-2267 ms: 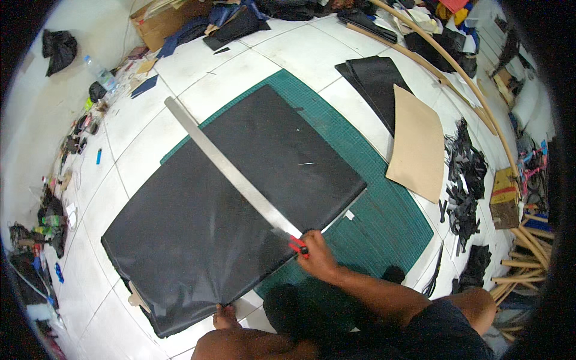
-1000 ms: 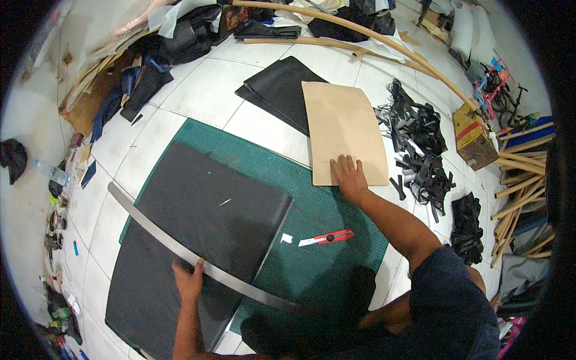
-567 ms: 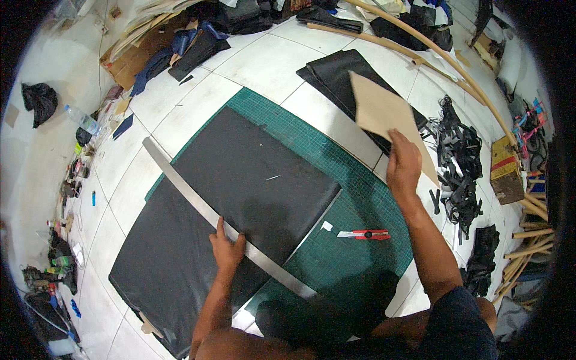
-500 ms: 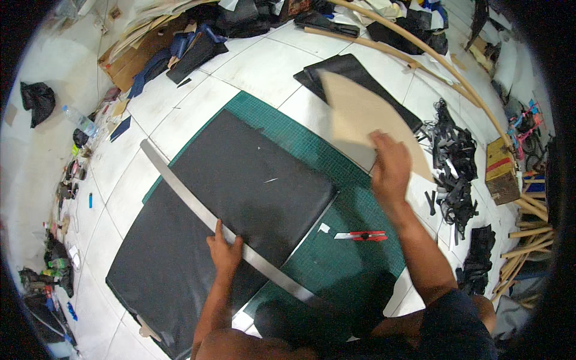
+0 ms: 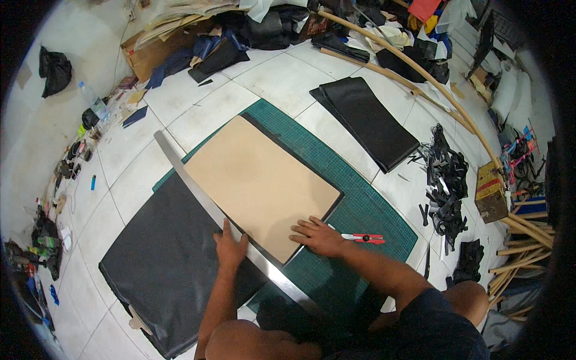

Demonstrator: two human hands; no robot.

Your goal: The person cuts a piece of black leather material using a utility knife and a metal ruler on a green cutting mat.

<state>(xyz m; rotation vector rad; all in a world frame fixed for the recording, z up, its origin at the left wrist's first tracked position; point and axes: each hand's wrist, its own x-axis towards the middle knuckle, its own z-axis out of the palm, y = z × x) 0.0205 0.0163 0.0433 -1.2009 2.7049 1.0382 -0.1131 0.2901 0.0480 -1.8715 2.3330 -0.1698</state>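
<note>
My left hand (image 5: 230, 245) presses on a long metal ruler (image 5: 207, 205), thumb and forefinger apart. The ruler runs diagonally across a sheet of black material (image 5: 162, 264). A beige board (image 5: 264, 174) with rounded corners lies flat on the black material, its left edge along the ruler. My right hand (image 5: 319, 236) rests with fingers spread on the board's near right corner. Close beyond that hand, a red utility knife (image 5: 363, 238) lies on the green cutting mat (image 5: 390, 231), its blade end partly hidden by my hand.
Folded black material (image 5: 369, 123) lies on the white tiles at the far right. A heap of black strips (image 5: 447, 186) is right of the mat, near a yellow and brown box (image 5: 492, 189). Long tubes (image 5: 420, 60) and scrap piles line the back. A plastic bottle (image 5: 93, 102) stands left.
My right hand has brought the beige board from the upper right down onto the black material and now lies on it. My left hand stays on the ruler. The view has shifted slightly.
</note>
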